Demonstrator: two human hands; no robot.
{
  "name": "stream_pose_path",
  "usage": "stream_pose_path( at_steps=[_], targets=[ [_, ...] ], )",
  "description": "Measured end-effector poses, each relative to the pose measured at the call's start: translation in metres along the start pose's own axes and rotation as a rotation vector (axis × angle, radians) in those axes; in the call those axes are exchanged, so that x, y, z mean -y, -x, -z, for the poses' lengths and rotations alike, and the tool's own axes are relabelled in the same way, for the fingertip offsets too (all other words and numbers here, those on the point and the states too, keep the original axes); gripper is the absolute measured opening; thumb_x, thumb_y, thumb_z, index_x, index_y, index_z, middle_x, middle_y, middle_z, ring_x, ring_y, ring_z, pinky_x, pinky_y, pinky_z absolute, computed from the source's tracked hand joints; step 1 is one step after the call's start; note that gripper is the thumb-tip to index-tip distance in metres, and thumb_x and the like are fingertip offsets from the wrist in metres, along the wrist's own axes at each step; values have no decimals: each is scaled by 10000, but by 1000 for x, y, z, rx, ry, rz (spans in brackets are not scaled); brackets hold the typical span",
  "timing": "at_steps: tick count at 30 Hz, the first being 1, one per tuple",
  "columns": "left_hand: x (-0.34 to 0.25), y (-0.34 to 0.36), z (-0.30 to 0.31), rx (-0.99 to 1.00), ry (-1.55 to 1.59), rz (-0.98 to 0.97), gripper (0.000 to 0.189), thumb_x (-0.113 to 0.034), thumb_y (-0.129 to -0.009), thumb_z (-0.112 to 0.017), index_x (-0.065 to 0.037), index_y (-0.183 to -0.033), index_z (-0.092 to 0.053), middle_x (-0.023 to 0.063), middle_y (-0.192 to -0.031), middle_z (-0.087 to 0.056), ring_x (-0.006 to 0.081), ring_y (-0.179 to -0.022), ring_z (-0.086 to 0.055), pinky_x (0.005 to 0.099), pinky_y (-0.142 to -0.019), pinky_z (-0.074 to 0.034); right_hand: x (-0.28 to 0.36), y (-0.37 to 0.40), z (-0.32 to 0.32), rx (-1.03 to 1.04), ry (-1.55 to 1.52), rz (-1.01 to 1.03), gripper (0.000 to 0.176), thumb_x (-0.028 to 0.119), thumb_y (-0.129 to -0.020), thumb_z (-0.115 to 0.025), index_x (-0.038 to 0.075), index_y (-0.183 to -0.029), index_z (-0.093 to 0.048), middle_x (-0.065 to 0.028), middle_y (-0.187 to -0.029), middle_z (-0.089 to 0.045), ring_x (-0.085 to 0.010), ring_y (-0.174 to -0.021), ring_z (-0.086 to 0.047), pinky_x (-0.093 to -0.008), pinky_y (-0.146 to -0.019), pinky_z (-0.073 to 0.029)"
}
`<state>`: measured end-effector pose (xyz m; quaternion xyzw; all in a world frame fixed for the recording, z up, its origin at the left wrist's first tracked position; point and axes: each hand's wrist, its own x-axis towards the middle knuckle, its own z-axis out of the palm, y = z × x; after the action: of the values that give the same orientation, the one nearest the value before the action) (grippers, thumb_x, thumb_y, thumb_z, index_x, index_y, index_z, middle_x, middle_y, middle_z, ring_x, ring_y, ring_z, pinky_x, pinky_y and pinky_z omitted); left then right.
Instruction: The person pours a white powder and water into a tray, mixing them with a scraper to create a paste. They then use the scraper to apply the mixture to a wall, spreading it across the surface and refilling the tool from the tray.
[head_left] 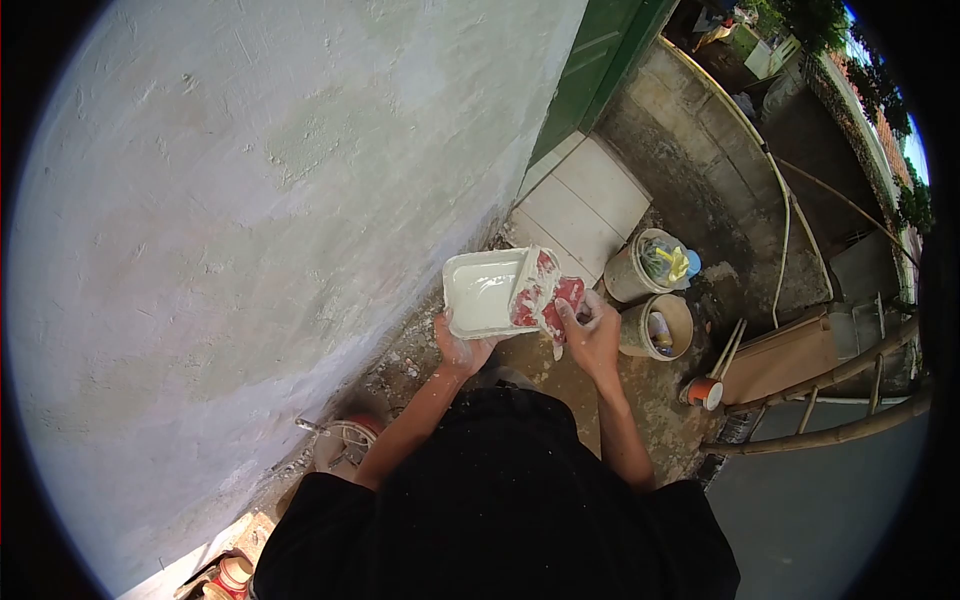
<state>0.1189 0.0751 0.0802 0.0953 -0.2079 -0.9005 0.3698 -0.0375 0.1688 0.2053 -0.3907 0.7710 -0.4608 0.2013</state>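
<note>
A white tray [484,292] of pale, wet paste is held up in front of my body. My left hand [463,343] grips its lower left edge from beneath, fingers under the tray. At the tray's right side is a red scraper [568,293] smeared with the same paste. My right hand [594,333] is closed on this scraper, thumb and fingers pinching it. More red, paste-covered surface shows at the tray's right end, and I cannot tell whether it is a separate piece. Both hands have pale smears.
The plastered wall [250,220] fills the left. Two buckets, one with bags [628,273] and one beside it [677,326], stand right. An orange can [703,393] and a bamboo ladder [830,434] lie further right. Another bucket [343,447] sits by the wall, lower left.
</note>
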Motion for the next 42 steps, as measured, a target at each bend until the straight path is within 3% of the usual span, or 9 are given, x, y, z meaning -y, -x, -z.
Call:
stream_pose_path(
  at_steps=[4,12,15,16,19,20,24,33,42],
  targets=[
    [1,-3,-4,18,-34,1,935,-726,-822,-394,-98,-1500,-248,160,-1497,-343,391,-1344,-383,629,-1048,-346,-14,-2,-10,-34,-73,95,100,78,-894,-644,-19,-870,-635,38,-614,-510,-25,-568,-395,-221,-494,-321],
    [1,-1,4,36,87,-6,846,-617,-849,-402,-65,-1478,-279,168,-1449,-410,377,-1308,-437,589,-1038,-379,0,-18,41,-63,87,24,148,115,-860,-672,-28,-889,-649,-59,-567,-495,-82,-559,-434,-301,-530,-407],
    [2,0,5,31,75,22,843,-608,-843,-416,-62,-1473,-290,169,-1446,-414,378,-1306,-437,586,-1039,-375,9,-30,54,62,195,132,179,131,-859,-671,-24,-948,-663,-160,-655,-593,-212,-586,-587,-353,-596,-467],
    [2,-1,5,38,68,33,841,-605,-842,-421,-61,-1471,-295,170,-1445,-415,378,-1305,-437,585,-1038,-374,3,-35,54,51,247,284,195,149,-861,-665,-16,-966,-665,-239,-780,-629,-387,-714,-635,-404,-647,-484],
    [3,-2,3,71,70,28,823,-592,-846,-420,-55,-1461,-317,170,-1445,-416,381,-1299,-440,586,-1037,-370,10,-39,50,84,360,353,173,104,-863,-658,-27,-977,-667,-198,-834,-680,-318,-671,-637,-349,-671,-493],
    [4,-2,4,69,80,27,820,-591,-846,-419,-54,-1458,-321,170,-1444,-417,382,-1298,-440,587,-1035,-371,11,-37,45,67,336,343,187,101,-860,-661,-10,-1009,-673,-213,-867,-677,-391,-736,-640,-380,-686,-512],
    [2,0,4,31,80,26,820,-592,-845,-420,-53,-1456,-326,170,-1440,-422,385,-1295,-441,593,-1034,-369,8,-34,28,16,385,598,134,58,-846,-654,1,-966,-670,-192,-780,-636,-385,-712,-627,-408,-629,-499],
    [4,1,7,31,100,32,816,-586,-845,-419,-69,-1467,-312,164,-1445,-420,391,-1302,-436,600,-1039,-369,14,-26,30,132,300,432,134,101,-880,-638,-15,-942,-661,-218,-775,-632,-404,-704,-623,-419,-629,-495],
    [6,-1,2,44,131,22,816,-590,-842,-392,-72,-1468,-313,165,-1452,-412,398,-1314,-423,615,-1041,-359,10,-29,36,16,271,364,134,99,-855,-660,-19,-918,-659,-237,-755,-632,-418,-684,-616,-402,-603,-487]
  ],
)
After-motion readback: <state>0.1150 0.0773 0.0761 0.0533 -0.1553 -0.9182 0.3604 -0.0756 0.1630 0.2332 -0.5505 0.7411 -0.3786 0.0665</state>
